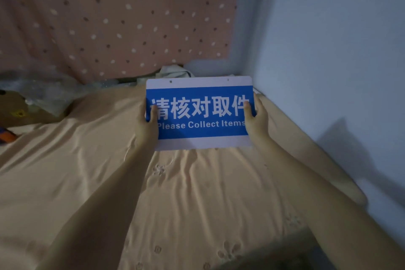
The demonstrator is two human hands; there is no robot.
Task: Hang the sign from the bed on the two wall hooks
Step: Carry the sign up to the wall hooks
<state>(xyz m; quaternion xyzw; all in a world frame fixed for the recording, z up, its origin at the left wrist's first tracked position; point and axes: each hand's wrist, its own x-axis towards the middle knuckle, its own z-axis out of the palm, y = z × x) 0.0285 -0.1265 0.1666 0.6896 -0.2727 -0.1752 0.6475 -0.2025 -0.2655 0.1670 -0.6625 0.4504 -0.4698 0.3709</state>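
The sign point(200, 113), blue with white bands, reads "请核对取件" over "Please Collect Items" and has two small holes along its top edge. The left hand point(147, 123) and right hand point(256, 117) grip its two side edges, thumbs on the face. Beneath the sign lies the peach bedsheet point(87, 171); beyond it hangs a dotted pink curtain point(109, 17).

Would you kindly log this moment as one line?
sign | held upright over bed | left hand, right hand gripping | hooks unseen

Left hand point(147, 124) and right hand point(256, 119) grip the blue-and-white sign point(200, 114) by its side edges, upright over the peach-sheeted bed point(197, 193), near the corner of the wall point(328, 50).
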